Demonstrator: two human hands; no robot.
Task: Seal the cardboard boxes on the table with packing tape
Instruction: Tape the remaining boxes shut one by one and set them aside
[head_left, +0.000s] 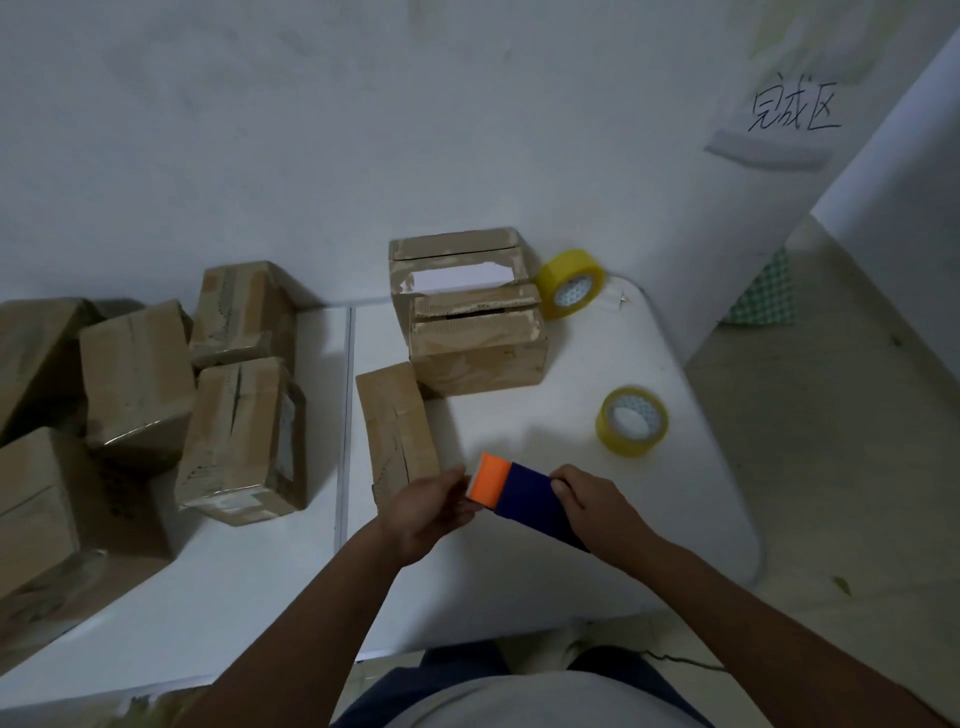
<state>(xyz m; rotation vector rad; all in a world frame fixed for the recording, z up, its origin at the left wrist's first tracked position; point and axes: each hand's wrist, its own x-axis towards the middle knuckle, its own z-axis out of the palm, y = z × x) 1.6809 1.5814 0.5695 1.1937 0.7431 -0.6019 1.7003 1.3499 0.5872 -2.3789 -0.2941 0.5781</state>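
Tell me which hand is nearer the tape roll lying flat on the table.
Right. The right hand, gripping the blue and orange tool, sits just below and left of the flat tape roll. The left hand holds the tool's orange end, farther left.

Behind the far edge of the table (519, 597), a white wall (311, 130), scuffed and patchy. High up over the far right corner, a white paper sign (779, 111) stuck to the wall, with black hand-drawn writing on it and a strip of pale tape along the bottom. Along the right edge, a pale floor (831, 441). Past the far right corner, a green and white checked cloth (763, 296), low against the wall. Near the near right corner, a tiny yellow-green scrap (842, 584) on the floor. Past the near edge, a thin dark cord (680, 660) on the floor.
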